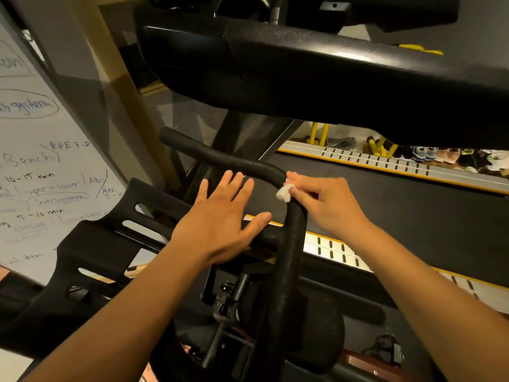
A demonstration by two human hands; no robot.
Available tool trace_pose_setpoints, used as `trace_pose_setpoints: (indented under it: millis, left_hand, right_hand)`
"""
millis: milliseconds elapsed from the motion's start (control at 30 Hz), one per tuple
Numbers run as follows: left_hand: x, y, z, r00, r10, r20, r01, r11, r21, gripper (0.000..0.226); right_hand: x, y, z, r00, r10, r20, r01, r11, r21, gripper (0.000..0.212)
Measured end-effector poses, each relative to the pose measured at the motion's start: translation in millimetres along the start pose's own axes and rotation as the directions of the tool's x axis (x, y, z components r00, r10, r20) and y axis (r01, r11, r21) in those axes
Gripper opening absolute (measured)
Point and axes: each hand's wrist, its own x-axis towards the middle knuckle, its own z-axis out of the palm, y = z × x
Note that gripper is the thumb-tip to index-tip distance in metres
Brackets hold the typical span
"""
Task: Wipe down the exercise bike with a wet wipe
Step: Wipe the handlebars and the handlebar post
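Observation:
The exercise bike's black foam handlebar runs up the middle of the head view and bends left at the top into a horn. My right hand grips the bend with a small crumpled white wet wipe pinched against the foam. My left hand lies flat with fingers spread on the handlebar's black crossbar, just left of the bend. Below the hands, the bike's frame and adjustment knob show in shadow.
A black slotted tray of the bike extends to the left. A whiteboard with handwriting stands at the left. A treadmill belt with yellow-edged rails lies to the right, its console overhead. Shoes line the far right.

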Motion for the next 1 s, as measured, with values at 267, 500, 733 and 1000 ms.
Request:
trace_pose_setpoints:
  millis: [267, 500, 733, 1000]
  left_hand:
    - [-0.3, 2.2, 2.6, 0.999, 0.024, -0.048, -0.023, 0.999, 0.034, 0.088]
    - [1.0, -0.4, 1.6, 1.000, 0.020, -0.015, -0.021, 0.998, -0.063, 0.069]
    - [-0.3, 0.5, 1.6, 0.999, 0.041, -0.016, -0.042, 0.999, -0.013, 0.066]
    - [-3.3, 0.1, -0.7, 0.996, 0.084, -0.028, -0.084, 0.996, -0.016, 0.062]
  right_hand:
    - [-96.8, -26.3, 4.7, 0.958, -0.283, 0.053, 0.277, 0.956, 0.094, 0.033]
    - [-26.2, -5.4, -7.8, 0.989, -0.054, -0.137, 0.023, 0.976, -0.217, 0.021]
    - [-108.4, -42.2, 3.5, 0.974, -0.227, -0.001, 0.221, 0.951, -0.214, 0.030]
    - [-88.2, -60.3, -10.5, 0.961, -0.267, -0.067, 0.246, 0.942, -0.229, 0.029]
